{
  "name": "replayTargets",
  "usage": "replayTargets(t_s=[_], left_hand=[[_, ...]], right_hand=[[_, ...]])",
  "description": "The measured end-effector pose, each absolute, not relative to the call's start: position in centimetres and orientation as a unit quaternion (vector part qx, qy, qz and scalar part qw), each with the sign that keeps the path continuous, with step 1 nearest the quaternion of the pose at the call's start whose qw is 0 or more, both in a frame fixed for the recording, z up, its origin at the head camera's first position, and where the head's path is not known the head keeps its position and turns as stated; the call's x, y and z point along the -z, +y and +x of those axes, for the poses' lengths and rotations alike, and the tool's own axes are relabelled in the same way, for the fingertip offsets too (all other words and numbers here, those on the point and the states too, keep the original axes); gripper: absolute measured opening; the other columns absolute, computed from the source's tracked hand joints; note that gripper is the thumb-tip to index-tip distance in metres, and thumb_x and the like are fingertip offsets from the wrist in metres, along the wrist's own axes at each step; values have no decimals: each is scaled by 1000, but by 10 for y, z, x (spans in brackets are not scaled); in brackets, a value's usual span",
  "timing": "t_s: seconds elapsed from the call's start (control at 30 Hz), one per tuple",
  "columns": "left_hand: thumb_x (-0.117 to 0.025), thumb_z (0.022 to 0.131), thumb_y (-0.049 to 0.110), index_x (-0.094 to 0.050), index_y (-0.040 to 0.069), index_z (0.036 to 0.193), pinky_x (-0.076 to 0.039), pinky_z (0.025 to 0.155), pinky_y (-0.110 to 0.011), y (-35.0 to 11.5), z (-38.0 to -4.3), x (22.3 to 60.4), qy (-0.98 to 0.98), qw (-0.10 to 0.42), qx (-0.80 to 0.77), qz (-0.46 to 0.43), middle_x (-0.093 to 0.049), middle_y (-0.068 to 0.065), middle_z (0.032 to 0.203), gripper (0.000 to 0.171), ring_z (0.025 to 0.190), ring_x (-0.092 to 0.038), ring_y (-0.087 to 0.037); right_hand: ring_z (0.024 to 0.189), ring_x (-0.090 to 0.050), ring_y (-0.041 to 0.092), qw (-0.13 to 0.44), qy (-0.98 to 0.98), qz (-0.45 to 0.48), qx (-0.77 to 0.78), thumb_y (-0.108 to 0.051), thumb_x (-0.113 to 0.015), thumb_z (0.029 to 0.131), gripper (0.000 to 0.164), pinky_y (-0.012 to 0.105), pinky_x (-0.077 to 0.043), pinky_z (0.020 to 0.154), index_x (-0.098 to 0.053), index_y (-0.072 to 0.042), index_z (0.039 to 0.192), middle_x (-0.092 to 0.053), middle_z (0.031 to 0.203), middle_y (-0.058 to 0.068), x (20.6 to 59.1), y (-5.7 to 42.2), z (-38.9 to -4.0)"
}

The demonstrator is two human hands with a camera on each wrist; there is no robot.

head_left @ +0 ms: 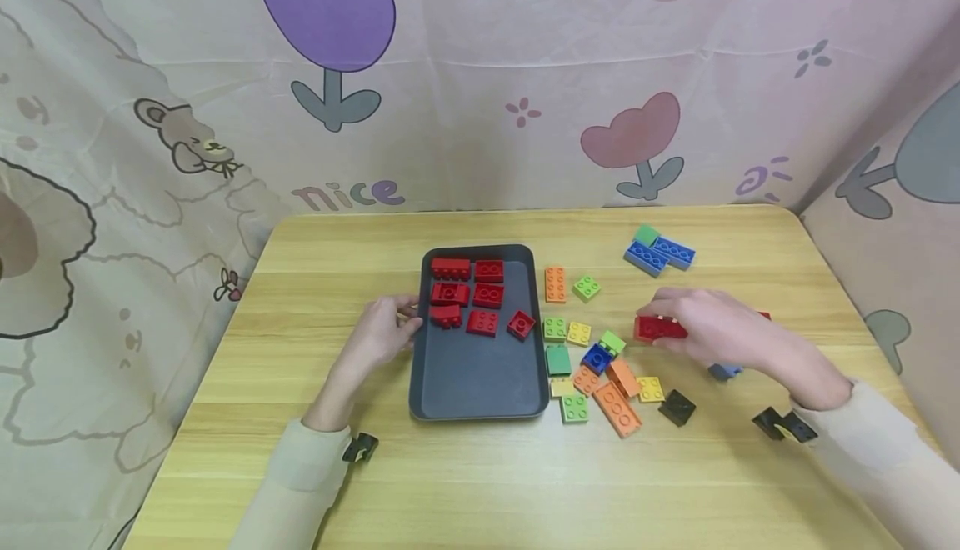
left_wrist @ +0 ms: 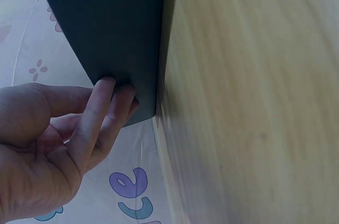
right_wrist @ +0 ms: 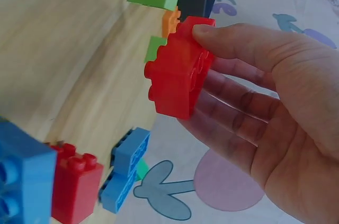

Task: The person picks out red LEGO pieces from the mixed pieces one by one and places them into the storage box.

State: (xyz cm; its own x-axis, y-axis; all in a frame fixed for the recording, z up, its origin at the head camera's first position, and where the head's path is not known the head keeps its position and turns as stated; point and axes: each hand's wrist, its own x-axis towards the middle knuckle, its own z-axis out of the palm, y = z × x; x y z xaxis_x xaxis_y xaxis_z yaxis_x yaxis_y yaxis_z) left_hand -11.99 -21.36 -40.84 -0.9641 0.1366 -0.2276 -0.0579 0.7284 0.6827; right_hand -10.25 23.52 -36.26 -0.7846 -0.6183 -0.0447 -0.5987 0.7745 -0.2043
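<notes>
your right hand (head_left: 697,329) pinches a red block (head_left: 654,329), to the right of the loose bricks (head_left: 617,408).
your left hand (head_left: 382,329), fingers relaxed, touches the left wall of the tray (head_left: 480,383). in there, bare floor spreads on the near side of the red bricks (head_left: 451,268); loose ones crowd the right rim. your right arm partly hides another red piece (head_left: 763,315) and a blue piece (head_left: 724,372); the fingertips behind the block are out of sight.
</notes>
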Motion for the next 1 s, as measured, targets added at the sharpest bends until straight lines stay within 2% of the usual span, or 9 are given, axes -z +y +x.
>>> replayTargets(t_s=[0.2, 0.43, 0.6, 1.0], left_hand=[[-62, 93, 6, -56, -1, 133, -59, 61, -22, -214, -120, 410, 926, 124, -356, 26, -68, -19, 112, 41, 83, -69, -18], [-62, 93, 6, -56, -1, 133, -59, 60, -22, -214, -120, 409, 926, 123, -356, 26, -68, -19, 113, 41, 81, -69, -17], [-62, 93, 7, -55, -1, 133, -59, 60, -22, -214, -120, 409, 926, 126, -355, 25, -68, -19, 113, 42, 81, -69, -18], [-62, 93, 7, -56, -1, 133, -59, 60, -22, -214, -121, 410, 927, 125, -353, 27, -68, -19, 113, 41, 81, -69, -17]], right_hand=[[87, -65, 14, 35, 935, -343, 79, -14, -83, 71, 42, 31, -60, 71, -72, -14, 112, -69, 100, -1, 358, 226, -106], [82, -63, 12, 21, 928, -367, 65, -19, -85, 72, 43, 27, -59, 67, -72, -15, 112, -68, 99, -1, 350, 211, -111], [84, -63, 11, 26, 924, -376, 68, -23, -85, 73, 44, 25, -59, 69, -72, -17, 114, -69, 101, -3, 348, 200, -113], [82, -62, 9, 14, 916, -396, 69, -27, -83, 75, 43, 19, -56, 64, -71, -21, 115, -67, 100, -5, 347, 181, -120]])
